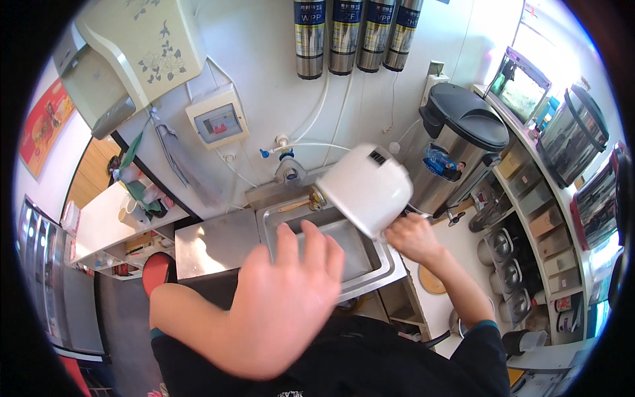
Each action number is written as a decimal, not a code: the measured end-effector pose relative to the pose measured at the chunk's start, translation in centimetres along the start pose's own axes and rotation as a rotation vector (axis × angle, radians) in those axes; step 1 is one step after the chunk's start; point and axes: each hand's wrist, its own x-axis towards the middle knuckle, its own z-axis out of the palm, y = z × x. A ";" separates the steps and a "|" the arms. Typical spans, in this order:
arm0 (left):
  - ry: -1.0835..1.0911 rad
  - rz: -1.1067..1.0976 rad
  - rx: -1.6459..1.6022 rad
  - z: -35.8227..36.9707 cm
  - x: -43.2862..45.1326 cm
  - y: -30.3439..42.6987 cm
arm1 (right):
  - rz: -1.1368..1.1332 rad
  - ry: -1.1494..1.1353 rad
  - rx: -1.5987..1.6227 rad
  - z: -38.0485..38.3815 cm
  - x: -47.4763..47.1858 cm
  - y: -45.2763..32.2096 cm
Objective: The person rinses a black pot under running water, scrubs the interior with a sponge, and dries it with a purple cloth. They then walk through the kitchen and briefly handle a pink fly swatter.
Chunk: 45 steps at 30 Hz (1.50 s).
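Observation:
My right hand (415,236) grips the lower right edge of a white container (367,191), which is tilted over the right back part of a stainless steel sink (394,268). A small dark patch shows on its upper side; whether I hold it by rim or handle cannot be told. My left hand (290,297) is raised close to the camera, blurred, with fingers apart and nothing in it. It covers the sink's front left part. Behind the basin, a faucet (289,171) is fixed to the wall. A wooden-handled utensil (293,205) lies at the sink's back edge.
A tall steel hot-water urn (446,164) stands to the right, its tap (454,216) facing the counter (444,240). Shelves with bins (548,221) line the far right. Left of the sink is a steel worktop (218,243). Filter cylinders (345,37) hang on the wall.

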 end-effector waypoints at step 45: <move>-0.230 -0.279 -0.877 21.0 -0.7 1.5 | 0.106 -0.025 0.251 3.7 -3.3 -1.2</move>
